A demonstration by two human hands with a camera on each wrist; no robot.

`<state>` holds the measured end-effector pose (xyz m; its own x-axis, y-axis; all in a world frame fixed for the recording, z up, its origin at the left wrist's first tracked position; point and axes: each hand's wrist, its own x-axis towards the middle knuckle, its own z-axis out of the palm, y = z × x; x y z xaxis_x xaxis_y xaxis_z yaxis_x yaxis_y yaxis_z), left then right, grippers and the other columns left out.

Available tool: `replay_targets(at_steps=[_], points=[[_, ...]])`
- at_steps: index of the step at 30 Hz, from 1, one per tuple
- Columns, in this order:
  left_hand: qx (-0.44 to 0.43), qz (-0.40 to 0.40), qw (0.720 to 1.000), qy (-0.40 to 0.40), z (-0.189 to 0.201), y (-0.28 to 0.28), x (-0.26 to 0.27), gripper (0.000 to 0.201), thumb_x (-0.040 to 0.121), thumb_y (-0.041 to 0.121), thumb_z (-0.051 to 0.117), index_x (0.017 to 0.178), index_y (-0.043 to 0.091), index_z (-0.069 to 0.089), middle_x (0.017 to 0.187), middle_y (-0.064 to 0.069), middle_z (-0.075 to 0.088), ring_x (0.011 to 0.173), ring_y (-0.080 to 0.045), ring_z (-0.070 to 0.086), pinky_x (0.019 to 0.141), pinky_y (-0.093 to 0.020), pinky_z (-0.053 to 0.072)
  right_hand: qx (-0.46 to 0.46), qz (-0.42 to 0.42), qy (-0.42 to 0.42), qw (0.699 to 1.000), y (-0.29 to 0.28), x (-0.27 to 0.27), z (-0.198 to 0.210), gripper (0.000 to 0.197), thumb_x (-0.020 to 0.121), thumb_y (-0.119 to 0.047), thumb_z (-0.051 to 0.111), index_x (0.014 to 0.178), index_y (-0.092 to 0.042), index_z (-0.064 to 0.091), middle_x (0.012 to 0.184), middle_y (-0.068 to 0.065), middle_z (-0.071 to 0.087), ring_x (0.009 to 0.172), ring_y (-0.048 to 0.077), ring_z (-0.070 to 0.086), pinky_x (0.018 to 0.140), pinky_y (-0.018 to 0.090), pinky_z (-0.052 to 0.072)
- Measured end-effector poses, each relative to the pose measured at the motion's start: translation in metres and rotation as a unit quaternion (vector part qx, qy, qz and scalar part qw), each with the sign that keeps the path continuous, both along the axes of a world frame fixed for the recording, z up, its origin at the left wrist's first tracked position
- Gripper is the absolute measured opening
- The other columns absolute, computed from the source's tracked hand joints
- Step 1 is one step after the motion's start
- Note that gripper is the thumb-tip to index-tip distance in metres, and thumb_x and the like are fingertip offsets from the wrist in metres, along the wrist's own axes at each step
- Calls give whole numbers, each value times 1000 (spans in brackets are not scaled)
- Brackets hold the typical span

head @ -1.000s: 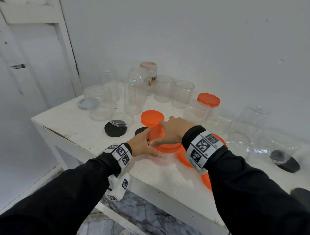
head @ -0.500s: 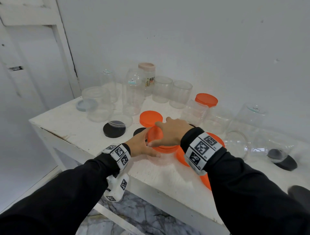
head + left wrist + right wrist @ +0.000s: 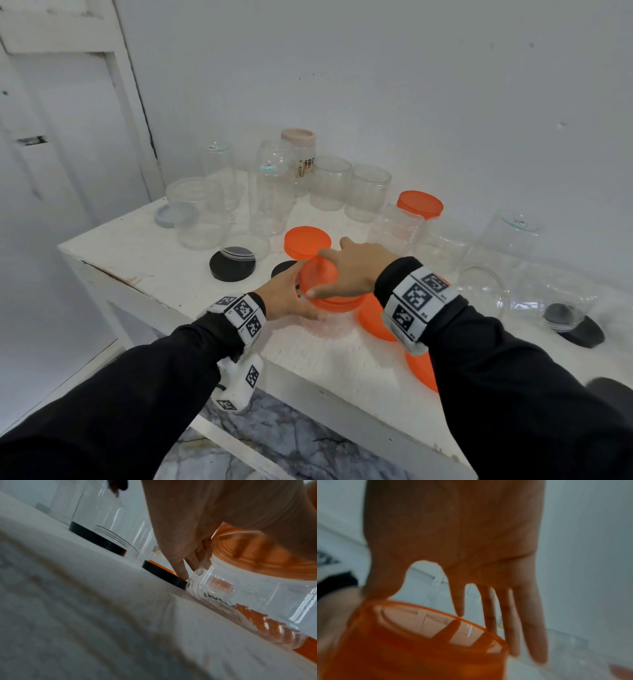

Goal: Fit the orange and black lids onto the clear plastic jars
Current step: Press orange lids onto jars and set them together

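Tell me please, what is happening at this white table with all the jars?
A person is fitting a round orange plastic lid onto a short clear plastic jar near the front edge of the white wooden table. The left hand steadies the jar's side; the right hand lies over the lid. More clear jars, orange lids and black lids wait around.

Your white table (image 3: 144, 270) carries clear jars (image 3: 330, 183) far, orange lids (image 3: 307, 241) and black lids (image 3: 232, 263) nearer.
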<state>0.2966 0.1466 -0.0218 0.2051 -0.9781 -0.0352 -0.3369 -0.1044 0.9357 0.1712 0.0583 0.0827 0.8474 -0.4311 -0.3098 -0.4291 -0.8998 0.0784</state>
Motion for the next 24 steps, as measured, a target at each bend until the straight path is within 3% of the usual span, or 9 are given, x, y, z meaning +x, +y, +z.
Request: replay_targets(at_steps=[2, 5, 10, 16, 19, 24], points=[[1, -1, 1000, -1, -1, 0, 0, 107, 42, 44, 83, 132, 34, 26, 125, 19, 46, 121, -2, 44, 103, -25, 37, 73, 19, 31, 997, -6, -3, 2, 90, 76, -57, 65, 147, -40, 11, 150, 4, 19, 129, 29, 38, 99, 41, 41], [5, 7, 1000, 1, -2, 0, 0, 107, 40, 44, 83, 130, 35, 26, 125, 17, 47, 123, -5, 44, 105, -28, 37, 97, 37, 9, 995, -9, -3, 3, 87, 75, -41, 72, 144, -45, 18, 146, 0, 23, 124, 25, 41, 97, 37, 43], [5, 12, 1000, -15, -1, 1, -1, 117, 40, 46, 84, 140, 26, 26, 129, 13, 46, 125, -8, 43, 108, -36, 36, 7, 6, -58, 998, 0, -4, -3, 78, 72, -64, 61, 140, -39, 32, 127, 5, 40, 103, 24, 48, 74, 30, 39], [5, 13, 1000, -14, 1, 2, -1, 113, 42, 44, 84, 138, 27, 27, 132, 9, 47, 125, -8, 45, 108, -38, 37, 10, 34, -52, 998, -3, -5, -6, 81, 75, -69, 55, 144, -42, 22, 132, 5, 40, 108, 26, 52, 81, 31, 40], [3, 14, 1000, -13, 2, 2, -3, 108, 41, 44, 84, 134, 30, 29, 129, 12, 48, 123, -7, 46, 107, -35, 38, 5, 35, -77, 996, -1, -4, -10, 75, 76, -68, 55, 141, -41, 29, 125, 4, 44, 103, 24, 53, 78, 30, 42], [6, 18, 999, -30, 3, 2, -4, 114, 42, 44, 83, 140, 23, 28, 127, 14, 48, 121, -4, 45, 102, -25, 38, -3, 23, -108, 994, 2, -2, -14, 69, 76, -68, 54, 136, -39, 38, 117, 5, 46, 101, 25, 52, 77, 30, 42]])
